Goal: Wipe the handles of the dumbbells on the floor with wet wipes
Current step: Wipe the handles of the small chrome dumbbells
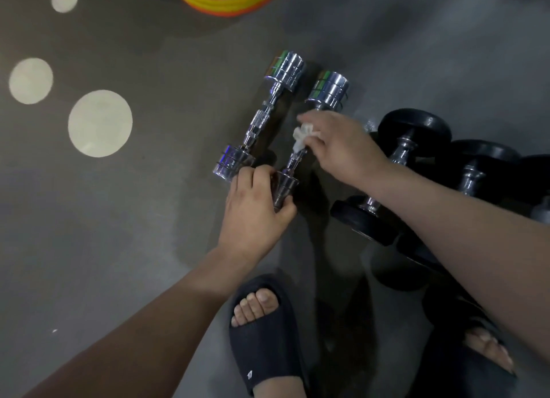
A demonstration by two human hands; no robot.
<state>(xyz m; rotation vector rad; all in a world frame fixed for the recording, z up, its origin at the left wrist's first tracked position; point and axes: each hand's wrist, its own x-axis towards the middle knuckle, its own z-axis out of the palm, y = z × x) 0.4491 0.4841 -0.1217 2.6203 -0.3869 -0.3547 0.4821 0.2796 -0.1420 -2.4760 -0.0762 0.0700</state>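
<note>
Handle wiping underway: pinching wet wipe (302, 137) around chrome dumbbell (327, 91) with right hand (342, 147), gripping its 6 o'clock end with left hand (256, 213); next, likely sliding toward 6 o'clock.

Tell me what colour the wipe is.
White; the wipe on the chrome dumbbell shows best in the head view.

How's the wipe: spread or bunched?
Bunched: the wipe is a crumpled wad pressed onto the dumbbell handle, no flat sheet showing.
</note>
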